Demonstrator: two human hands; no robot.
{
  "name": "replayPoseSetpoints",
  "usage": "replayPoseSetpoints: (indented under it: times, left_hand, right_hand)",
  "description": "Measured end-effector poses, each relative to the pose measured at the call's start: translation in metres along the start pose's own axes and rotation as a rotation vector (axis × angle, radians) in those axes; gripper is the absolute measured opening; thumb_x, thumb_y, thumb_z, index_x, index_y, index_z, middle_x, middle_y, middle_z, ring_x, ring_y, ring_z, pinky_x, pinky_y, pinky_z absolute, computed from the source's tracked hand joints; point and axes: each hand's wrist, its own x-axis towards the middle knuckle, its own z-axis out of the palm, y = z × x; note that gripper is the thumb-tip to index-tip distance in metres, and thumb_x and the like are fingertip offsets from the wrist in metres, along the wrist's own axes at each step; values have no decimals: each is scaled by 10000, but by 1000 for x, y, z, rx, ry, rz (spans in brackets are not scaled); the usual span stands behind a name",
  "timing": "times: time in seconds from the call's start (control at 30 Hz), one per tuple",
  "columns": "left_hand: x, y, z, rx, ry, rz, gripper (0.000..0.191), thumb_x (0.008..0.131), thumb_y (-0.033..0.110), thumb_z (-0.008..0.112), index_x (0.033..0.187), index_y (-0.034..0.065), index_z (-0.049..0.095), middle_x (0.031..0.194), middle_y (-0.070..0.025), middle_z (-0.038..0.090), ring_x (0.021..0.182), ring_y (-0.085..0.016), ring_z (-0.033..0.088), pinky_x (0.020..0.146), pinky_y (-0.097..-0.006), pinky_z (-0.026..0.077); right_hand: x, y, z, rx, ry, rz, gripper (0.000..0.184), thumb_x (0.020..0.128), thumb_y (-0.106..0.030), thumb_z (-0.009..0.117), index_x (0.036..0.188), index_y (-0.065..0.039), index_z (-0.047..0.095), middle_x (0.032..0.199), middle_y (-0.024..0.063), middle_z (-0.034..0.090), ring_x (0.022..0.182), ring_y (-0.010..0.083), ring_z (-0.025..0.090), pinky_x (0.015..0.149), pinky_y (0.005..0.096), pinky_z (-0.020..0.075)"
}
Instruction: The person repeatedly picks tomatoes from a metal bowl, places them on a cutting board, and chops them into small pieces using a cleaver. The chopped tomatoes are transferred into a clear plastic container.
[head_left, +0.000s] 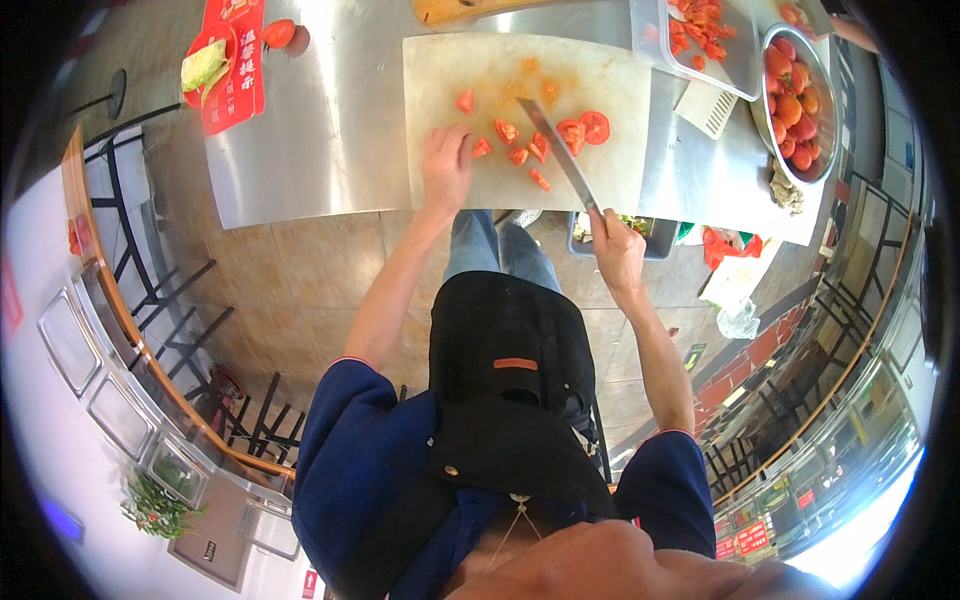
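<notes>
My right hand grips the handle of a kitchen knife, its broad blade slanting up and left over a pale cutting board. Just right of the blade lie two larger cut tomato pieces, their cut faces showing. Several tomato wedges are scattered left of and under the blade. At the board's left edge my left hand has its fingers bent beside a tomato wedge; whether it pinches the wedge is unclear. Wet, orange juice stains mark the upper board.
Cut tomato fills part of a clear plastic tub at upper right. Beside it, a steel bowl holds whole tomatoes. One tomato and a red dish with leafy vegetable sit far left on the steel table. Below stands a grey bin.
</notes>
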Motion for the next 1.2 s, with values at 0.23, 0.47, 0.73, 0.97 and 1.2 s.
replayPoseSetpoints:
  times: [0.23,0.47,0.73,0.97,1.2]
  left_hand:
    - [61,37,74,-127,-517,363,304,808,-5,586,1085,97,659,988,-101,668,990,-302,605,834,-407,500]
    - [83,24,79,-307,-888,-117,274,830,56,588,1096,74,648,950,-103,667,847,-191,656,755,-327,521]
    - [60,-25,-48,-380,-107,-497,273,865,24,605,1135,-15,611,1000,-96,678,881,-169,657,762,-286,536]
    - [-21,-20,-22,-454,-15,-754,231,867,36,623,1084,-39,600,953,-118,679,838,-160,660,732,-288,554]
    - [-42,17,8,-515,124,-886,218,906,84,634,1060,-69,610,916,-116,697,811,-164,667,741,-285,542]
  right_hand:
    - [-18,10,-15,177,118,323,204,952,-184,625,903,14,629,729,223,647,640,398,639,551,412,471]
    - [-62,6,-7,218,141,423,262,956,-222,622,840,13,623,714,263,605,662,440,620,538,440,454]
    - [-61,-30,58,136,-273,140,244,941,-298,602,840,-77,586,660,213,628,640,439,633,560,536,504]
    - [-9,-22,60,92,-187,219,276,962,-293,576,824,-54,571,675,217,627,645,447,621,566,550,479]
    - [-24,-39,42,0,-98,-26,214,947,-203,606,807,-57,539,672,172,626,584,400,622,471,480,478]
